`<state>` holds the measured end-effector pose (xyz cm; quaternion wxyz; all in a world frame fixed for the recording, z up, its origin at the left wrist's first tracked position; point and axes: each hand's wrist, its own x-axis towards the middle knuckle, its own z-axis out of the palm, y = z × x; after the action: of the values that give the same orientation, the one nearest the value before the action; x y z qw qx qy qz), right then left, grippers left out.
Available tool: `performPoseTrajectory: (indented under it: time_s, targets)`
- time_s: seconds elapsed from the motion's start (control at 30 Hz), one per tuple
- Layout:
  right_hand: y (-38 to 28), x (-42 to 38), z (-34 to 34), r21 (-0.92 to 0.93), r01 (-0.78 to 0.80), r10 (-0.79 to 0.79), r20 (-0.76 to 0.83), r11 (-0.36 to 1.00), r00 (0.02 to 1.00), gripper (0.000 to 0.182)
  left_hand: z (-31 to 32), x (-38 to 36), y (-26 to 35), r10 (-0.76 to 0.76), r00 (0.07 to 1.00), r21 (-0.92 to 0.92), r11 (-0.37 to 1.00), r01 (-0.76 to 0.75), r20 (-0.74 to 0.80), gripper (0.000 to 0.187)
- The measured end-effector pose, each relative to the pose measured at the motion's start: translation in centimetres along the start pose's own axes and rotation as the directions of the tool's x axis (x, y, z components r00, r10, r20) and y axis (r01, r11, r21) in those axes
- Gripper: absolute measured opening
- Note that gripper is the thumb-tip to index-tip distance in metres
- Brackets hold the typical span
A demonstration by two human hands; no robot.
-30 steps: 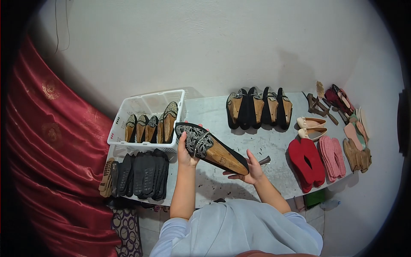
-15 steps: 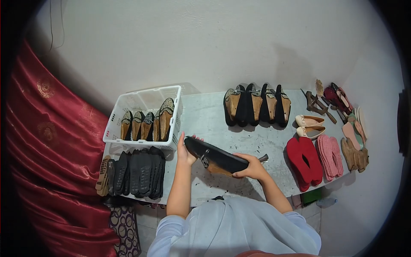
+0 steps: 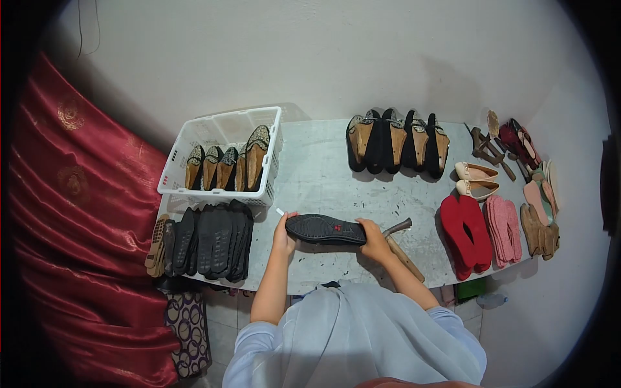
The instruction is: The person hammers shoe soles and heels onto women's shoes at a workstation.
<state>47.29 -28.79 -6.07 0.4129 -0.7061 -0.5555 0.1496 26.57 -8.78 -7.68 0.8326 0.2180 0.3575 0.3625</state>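
Over the table, a black shoe [image 3: 323, 227] is held level between both hands, its dark ridged sole with a small red mark facing up. My left hand [image 3: 284, 235] is closed around one end. At the other end, my right hand [image 3: 374, 242] grips with the thumb along the edge. A small white piece [image 3: 280, 211] shows beside the left fingertips; I cannot make out what it is. Just right of my right hand, a hammer [image 3: 405, 259] with a wooden handle lies on the table, partly behind the forearm.
A white plastic basket [image 3: 217, 194] holds several patterned shoes on wooden lasts. Stacked black soles [image 3: 217, 242] sit before it. More lasted shoes [image 3: 396, 142] stand at the back. Rightward are cream flats [image 3: 477, 189], red insoles [image 3: 464, 236] and pink insoles [image 3: 503, 231]. Dark scraps dot the table [image 3: 310, 155].
The shoe has been turned over so its sole faces up, hiding the wooden last and buckle seen before. It is now more level, and more of the hammer shows.
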Motion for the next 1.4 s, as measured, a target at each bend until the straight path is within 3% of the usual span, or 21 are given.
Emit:
performPoseTrajectory:
  time_s: [0.13,0.23,0.27,0.43,0.57,0.67,0.83,1.03,1.23,1.33,1.4]
  targets:
    - [0.9,-0.3,-0.8,0.268,-0.252,0.234,0.098,0.930,0.967,0.088,0.6,-2.2,2.3,-0.006,0.996,0.339,0.941,-0.026,0.091,0.034]
    - [2.3,-0.5,-1.2,0.446,-0.375,0.327,0.183,0.813,0.927,0.084,0.5,-3.1,2.5,-0.010,0.994,0.461,0.887,-0.041,0.107,0.034]
    - [2.5,-0.7,-1.7,0.379,-0.411,0.363,0.194,0.829,0.911,0.078,0.2,-3.0,2.3,-0.004,0.993,0.460,0.887,-0.050,0.115,0.034]
    - [2.8,-0.9,-1.8,0.389,-0.426,0.378,0.198,0.817,0.905,0.071,0.9,-4.3,1.5,0.085,0.991,0.407,0.905,-0.120,0.105,0.034]
    - [2.2,-0.6,-2.0,0.379,-0.431,0.381,0.202,0.819,0.902,0.069,-0.1,-3.4,1.1,0.142,0.984,0.518,0.836,-0.179,0.110,0.036]
    - [2.6,-0.6,-1.8,0.293,-0.415,0.371,0.196,0.862,0.908,0.073,-1.0,-2.6,0.7,0.157,0.980,0.602,0.773,-0.200,0.125,0.040]
    - [-0.5,0.4,-3.2,-0.044,-0.285,0.286,0.256,0.958,0.923,0.081,0.5,-3.9,0.8,0.231,0.948,0.694,0.647,-0.317,0.218,0.047]
    - [-3.3,2.1,-1.7,-0.234,-0.134,0.206,0.317,0.963,0.926,0.083,0.7,-4.5,1.1,0.220,0.953,0.724,0.621,-0.301,0.208,0.050]
    - [-2.8,2.6,-0.1,-0.315,-0.115,0.215,0.304,0.942,0.928,0.076,1.2,-5.3,1.0,0.265,0.950,0.705,0.643,-0.301,0.164,0.071]
    - [-2.4,2.7,-0.1,-0.315,-0.124,0.221,0.293,0.941,0.930,0.074,2.4,-5.7,0.6,0.249,0.969,0.547,0.811,-0.206,-0.004,0.072]
    - [-2.3,2.5,-0.2,-0.329,-0.126,0.229,0.297,0.936,0.927,0.073,2.0,-5.1,-0.3,0.171,0.981,0.387,0.914,-0.122,-0.095,0.060]
